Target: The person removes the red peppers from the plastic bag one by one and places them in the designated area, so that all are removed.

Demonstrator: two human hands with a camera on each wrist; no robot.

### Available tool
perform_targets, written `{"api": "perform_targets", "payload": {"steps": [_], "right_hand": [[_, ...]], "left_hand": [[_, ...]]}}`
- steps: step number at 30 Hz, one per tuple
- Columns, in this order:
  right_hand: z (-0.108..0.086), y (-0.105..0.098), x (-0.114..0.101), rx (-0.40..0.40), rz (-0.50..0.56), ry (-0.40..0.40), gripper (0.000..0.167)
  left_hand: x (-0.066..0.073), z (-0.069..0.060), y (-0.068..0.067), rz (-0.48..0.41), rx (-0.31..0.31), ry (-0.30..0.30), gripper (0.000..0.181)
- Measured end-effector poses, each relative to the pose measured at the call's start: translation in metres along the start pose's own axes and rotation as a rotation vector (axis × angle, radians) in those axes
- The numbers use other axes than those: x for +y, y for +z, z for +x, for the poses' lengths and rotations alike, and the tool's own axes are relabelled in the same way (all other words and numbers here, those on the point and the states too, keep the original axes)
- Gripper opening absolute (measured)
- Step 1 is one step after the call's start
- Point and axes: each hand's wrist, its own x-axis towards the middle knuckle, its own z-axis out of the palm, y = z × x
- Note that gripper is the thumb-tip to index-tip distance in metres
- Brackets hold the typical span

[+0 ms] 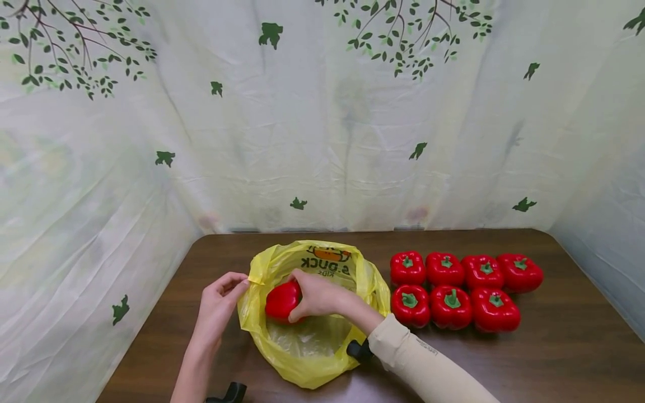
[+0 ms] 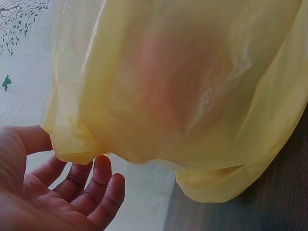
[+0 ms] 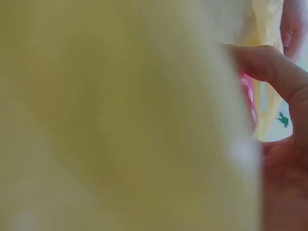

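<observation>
A yellow plastic bag [image 1: 312,372] stands wide-mouthed on the table, with dark print on its inner far wall. My left hand [image 1: 221,302] pinches the bag's left rim between thumb and fingers; in the left wrist view the left hand [image 2: 57,192] has its other fingers loosely bent below the rim. Inside the mouth, my right hand [image 1: 317,294] grips a red bell pepper [image 1: 280,301] from its right side. Yellow plastic blocks most of the right wrist view, where only a sliver of the pepper [image 3: 249,96] shows beside the right hand [image 3: 284,110].
To the right of the bag, several red bell peppers [image 1: 451,307] with green stems stand in two rows on the brown wooden table [image 1: 569,313]. A pale curtain [image 1: 322,112] with leaf prints surrounds the table's back and sides.
</observation>
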Motion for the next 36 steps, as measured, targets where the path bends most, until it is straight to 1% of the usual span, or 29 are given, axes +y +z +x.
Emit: {"api": "perform_targets", "payload": {"steps": [7, 11, 20, 23, 26, 30, 36], "right_hand": [[-0.013, -0.006, -0.001, 0.090, 0.006, -0.055, 0.058], [-0.024, -0.008, -0.002, 0.123, 0.015, -0.068, 0.059], [-0.055, -0.016, -0.002, 0.201, -0.008, -0.053, 0.063], [-0.066, -0.018, -0.001, 0.219, -0.001, -0.051, 0.063], [-0.077, -0.021, 0.000, 0.245, 0.030, -0.038, 0.063], [-0.091, -0.026, 0.000, 0.304, 0.043, -0.037, 0.064], [-0.107, -0.033, 0.003, 0.406, 0.030, -0.081, 0.063]], "left_hand": [[0.000, 0.000, 0.000, -0.007, 0.001, 0.006, 0.027], [0.000, 0.000, 0.000, -0.002, 0.000, -0.001, 0.027], [0.001, 0.000, 0.001, 0.006, 0.001, -0.007, 0.028], [0.001, 0.000, 0.001, 0.005, 0.000, -0.006, 0.028], [0.000, 0.000, 0.002, 0.003, 0.001, -0.005, 0.028], [-0.001, 0.000, 0.002, 0.004, 0.000, 0.005, 0.028], [-0.001, 0.000, 0.003, -0.003, 0.005, 0.015, 0.027]]}}
